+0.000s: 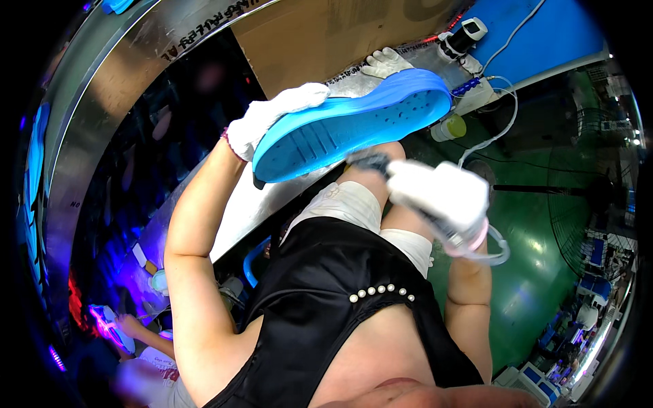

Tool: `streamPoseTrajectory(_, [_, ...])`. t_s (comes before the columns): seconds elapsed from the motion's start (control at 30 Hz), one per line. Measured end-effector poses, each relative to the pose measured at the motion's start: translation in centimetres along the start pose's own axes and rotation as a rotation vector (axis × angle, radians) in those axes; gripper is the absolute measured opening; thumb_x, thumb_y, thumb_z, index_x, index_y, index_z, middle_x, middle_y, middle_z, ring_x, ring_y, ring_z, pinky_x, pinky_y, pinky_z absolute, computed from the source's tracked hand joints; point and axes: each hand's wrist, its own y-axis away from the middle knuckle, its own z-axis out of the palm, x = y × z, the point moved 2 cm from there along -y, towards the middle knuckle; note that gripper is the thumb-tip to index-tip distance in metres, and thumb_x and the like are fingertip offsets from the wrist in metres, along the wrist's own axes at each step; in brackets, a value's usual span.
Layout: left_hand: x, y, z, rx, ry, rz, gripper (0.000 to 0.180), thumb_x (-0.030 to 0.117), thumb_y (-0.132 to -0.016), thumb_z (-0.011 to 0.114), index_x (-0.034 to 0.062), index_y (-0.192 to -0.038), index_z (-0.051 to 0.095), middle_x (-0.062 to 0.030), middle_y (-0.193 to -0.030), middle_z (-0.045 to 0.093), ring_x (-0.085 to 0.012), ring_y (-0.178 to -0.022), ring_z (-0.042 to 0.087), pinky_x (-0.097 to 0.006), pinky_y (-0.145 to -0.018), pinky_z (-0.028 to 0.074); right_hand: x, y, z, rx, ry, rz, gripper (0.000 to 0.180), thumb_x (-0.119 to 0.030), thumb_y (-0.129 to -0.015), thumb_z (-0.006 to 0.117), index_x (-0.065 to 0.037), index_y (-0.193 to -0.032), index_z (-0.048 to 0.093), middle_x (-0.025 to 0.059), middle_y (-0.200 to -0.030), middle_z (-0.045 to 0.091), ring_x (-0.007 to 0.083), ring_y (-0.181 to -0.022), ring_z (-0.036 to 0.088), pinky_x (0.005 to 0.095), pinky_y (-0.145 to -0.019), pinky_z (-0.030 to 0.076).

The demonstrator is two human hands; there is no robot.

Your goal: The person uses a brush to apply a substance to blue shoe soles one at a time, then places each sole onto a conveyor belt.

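My left hand (275,112), in a white knit glove, grips the heel end of a blue shoe sole (340,132) along its far edge. The sole is tilted, with its hollow inner face toward me; grooves show near the heel and small holes near the toe. My right hand (442,194), also gloved in white, is below and right of the sole, smeared by motion. From its fingers juts a blurred, dark brush-like tool (371,162), close to the sole's lower edge; whether they touch I cannot tell. A pale loop (500,248) hangs at my right wrist.
Beyond the sole lies a spare white glove (386,62) on the bench, beside a brown cardboard panel (299,44). A white-and-black device (466,34) with cables stands far right, near a yellow-green-lidded jar (449,128). A fan (592,194) is right; another person's hand (127,325) is lower left.
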Motion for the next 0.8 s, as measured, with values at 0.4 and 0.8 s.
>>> streamPoseTrajectory(0.4, [3.9,-0.7,-1.0,0.163,0.531,-0.561,0.038,0.036,-0.090,0.061,0.0071,-0.115,0.057,-0.0082,-0.114,0.056,-0.0206,-0.118,0.052,-0.036,-0.099,0.043,2.9,-0.9,-1.6,0.052,-0.095,-0.054,0.024,-0.008,-0.065,0.078,-0.007,-0.088,0.072,0.0104,-0.092,0.073,0.0206,-0.060,0.062,0.0283,-0.054,0.047])
streamPoseTrajectory(0.8, [-0.5,8.7,0.7,0.598,1.333,-0.247,0.069,0.044,-0.081,0.062,0.0015,-0.131,0.043,-0.0245,-0.120,0.053,-0.0395,-0.109,0.057,-0.048,-0.091,0.049,1.2,-0.6,0.5,0.234,-0.486,-0.037,0.024,-0.007,-0.065,0.079,-0.006,-0.088,0.070,0.0153,-0.090,0.072,0.0214,-0.066,0.067,0.0267,-0.056,0.048])
